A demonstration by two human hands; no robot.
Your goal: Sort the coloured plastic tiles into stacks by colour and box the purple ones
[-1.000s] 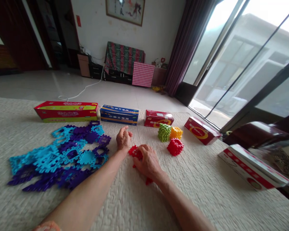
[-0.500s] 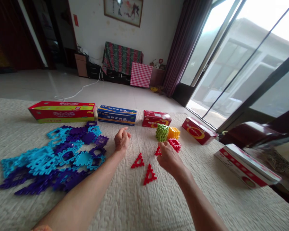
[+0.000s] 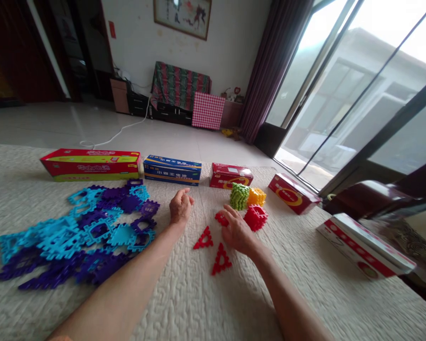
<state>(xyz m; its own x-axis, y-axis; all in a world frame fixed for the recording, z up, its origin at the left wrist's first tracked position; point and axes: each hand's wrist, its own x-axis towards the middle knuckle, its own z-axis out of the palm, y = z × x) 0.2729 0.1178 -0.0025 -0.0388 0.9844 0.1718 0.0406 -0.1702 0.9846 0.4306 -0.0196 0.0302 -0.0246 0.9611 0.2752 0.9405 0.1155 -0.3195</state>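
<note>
My right hand [image 3: 237, 231] is over the cloth with its fingers on a red plastic building piece [image 3: 220, 218], which they partly hide. Close beside that hand stands a stack of red notched pieces [image 3: 256, 218]. Behind it are a green stack [image 3: 239, 196] and a yellow stack [image 3: 257, 196]. Two red triangle pieces lie flat nearer to me, one triangle [image 3: 203, 238] to the left and another triangle [image 3: 221, 260] to the front. My left hand [image 3: 181, 207] rests on the cloth, fingers curled in, with nothing visible in it.
A spread heap of blue and purple notched pieces [image 3: 92, 232] covers the left side. Along the back stand a red-and-green box [image 3: 92, 166], a blue box [image 3: 172, 170] and a dark red box [image 3: 230, 175]. Another dark red box [image 3: 294, 193] and a white-and-red box [image 3: 365, 246] stand at the right.
My right hand has moved left, away from the red stack, and the red piece at its fingers has shifted left too. My left hand has stayed in place.
</note>
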